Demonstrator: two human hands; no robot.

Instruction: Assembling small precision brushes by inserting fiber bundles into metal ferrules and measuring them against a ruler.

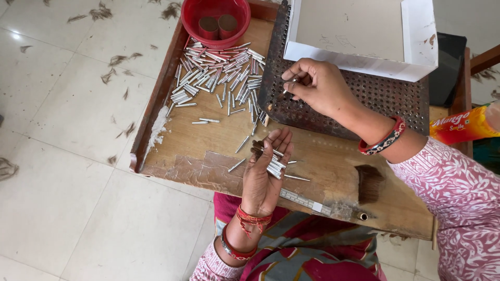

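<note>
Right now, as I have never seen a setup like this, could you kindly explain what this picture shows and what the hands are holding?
There is no machine here: a person works with two bare hands, and the single picture comes from a camera worn on that person's head, looking down. The left hand lies palm up, cradling a bundle of thin metal tubes with a tuft of dark fibres. The right hand pinches one small metal tube over a dark perforated metal plate. Both rest on a wooden tray, which also carries a loose pile of metal tubes, a red bowl holding two brown cylinders, a white box and a clump of dark fibres. Fibre scraps litter the tiled floor.
</note>
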